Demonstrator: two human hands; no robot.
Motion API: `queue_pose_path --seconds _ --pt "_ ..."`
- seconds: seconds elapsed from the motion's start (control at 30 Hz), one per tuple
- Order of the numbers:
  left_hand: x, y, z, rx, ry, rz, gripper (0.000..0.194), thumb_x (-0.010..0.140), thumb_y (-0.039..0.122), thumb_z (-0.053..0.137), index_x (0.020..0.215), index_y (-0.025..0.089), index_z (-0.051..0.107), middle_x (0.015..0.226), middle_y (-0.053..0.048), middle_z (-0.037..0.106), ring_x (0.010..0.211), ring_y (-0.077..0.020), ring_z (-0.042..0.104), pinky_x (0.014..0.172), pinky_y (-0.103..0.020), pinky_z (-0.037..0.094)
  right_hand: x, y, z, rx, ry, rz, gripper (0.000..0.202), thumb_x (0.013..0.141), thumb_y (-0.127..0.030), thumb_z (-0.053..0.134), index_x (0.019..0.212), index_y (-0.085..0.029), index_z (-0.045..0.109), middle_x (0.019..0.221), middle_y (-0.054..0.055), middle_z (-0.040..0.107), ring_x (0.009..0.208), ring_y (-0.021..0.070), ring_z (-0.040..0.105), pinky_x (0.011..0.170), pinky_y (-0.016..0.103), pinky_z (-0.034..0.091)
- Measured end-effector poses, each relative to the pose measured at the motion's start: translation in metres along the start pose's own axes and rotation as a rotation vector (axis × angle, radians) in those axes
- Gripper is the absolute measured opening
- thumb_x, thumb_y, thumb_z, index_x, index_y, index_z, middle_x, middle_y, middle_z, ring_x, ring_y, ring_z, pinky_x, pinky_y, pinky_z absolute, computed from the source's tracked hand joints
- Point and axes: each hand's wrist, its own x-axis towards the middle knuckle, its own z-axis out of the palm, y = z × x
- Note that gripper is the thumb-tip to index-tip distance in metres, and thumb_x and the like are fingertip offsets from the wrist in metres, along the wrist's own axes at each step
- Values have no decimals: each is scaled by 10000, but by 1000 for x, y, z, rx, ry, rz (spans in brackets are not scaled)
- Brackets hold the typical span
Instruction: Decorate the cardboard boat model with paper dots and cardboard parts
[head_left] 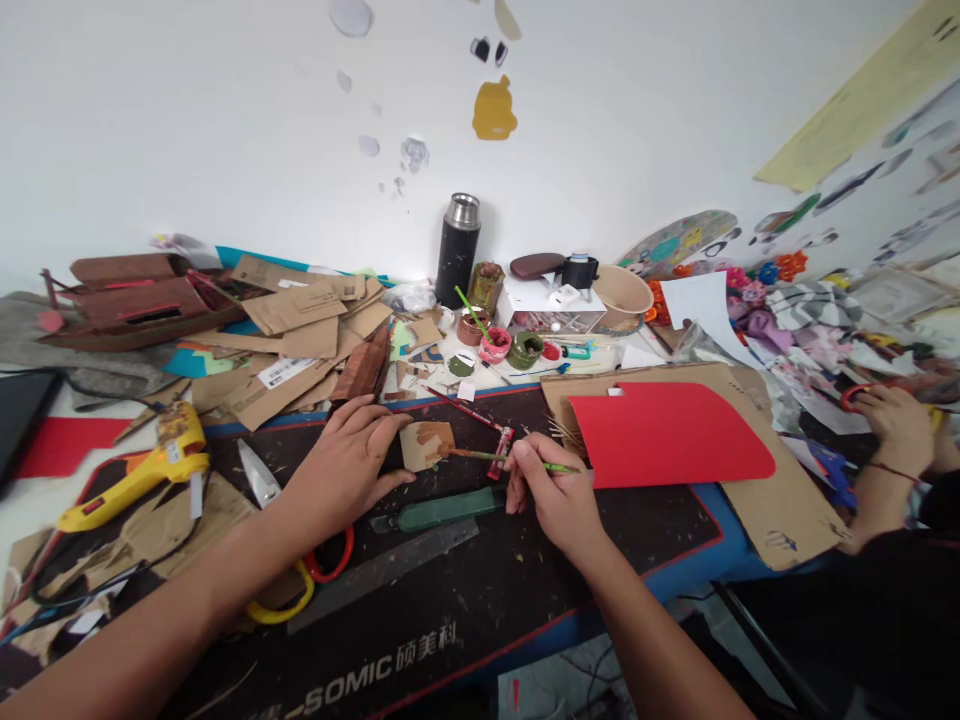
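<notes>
My right hand [559, 490] pinches a thin green-handled paintbrush [480, 456]. The brush's tip touches a small square of cardboard [417, 450] with brown paint over part of it. At the square's left edge, my left hand [360, 450] steadies it between thumb and index finger. Just below lies a green utility knife [446, 509], and a clear ruler [390, 575] is beneath that. Scissors [259, 475] with red and yellow handles lie partly hidden under my left forearm. Behind the square rest another slim brush [457, 402] and a small red tube [500, 453].
A yellow glue gun [142, 470] lies at left, near cardboard scraps [300, 320] and a brown model boat [142, 300]. Open paint jars [525, 348] and a black thermos [458, 245] stand behind. Red sheet [675, 435] covers cardboard at right. Another person's hand [896, 430] works far right.
</notes>
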Motion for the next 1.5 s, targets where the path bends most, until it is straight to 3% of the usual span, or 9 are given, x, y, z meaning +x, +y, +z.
queue_pose_path --seconds 0.2,0.57,1.0,1.3,1.5 --pt "0 0 -1 13 -20 -2 619 887 435 834 1376 134 602 1240 -196 729 1246 -387 647 1193 -598 440 -1 -1 13 -28 -80 -16 495 1074 -628 565 814 -216 648 516 -38 601 433 132 614 472 226 462" --pt "-1 -4 -4 -43 -67 31 561 965 424 708 1429 145 563 1310 -188 731 1283 -352 666 1284 -608 334 0 2 -1 -3 -7 8 501 1066 -650 570 832 -215 658 505 -30 613 420 143 601 448 229 465" --pt "-2 -4 -3 -53 -60 16 504 973 426 688 1392 162 593 1286 -180 746 1263 -350 687 1269 -605 371 0 -3 -7 0 58 12 507 1041 -666 606 800 -221 634 503 -39 570 430 146 612 442 231 461" --pt "-1 -3 -5 -26 -68 36 502 975 410 702 1390 156 576 1284 -176 750 1250 -339 694 1266 -594 380 -3 0 10 10 -59 29 503 1062 -653 570 821 -217 642 504 -42 590 419 137 600 464 232 464" --pt "-1 -3 -5 -46 -54 25 498 968 407 694 1391 164 588 1274 -175 756 1243 -343 697 1258 -601 392 -1 -1 12 3 -69 35 514 1054 -665 572 815 -216 642 500 -42 589 422 138 602 469 233 465"
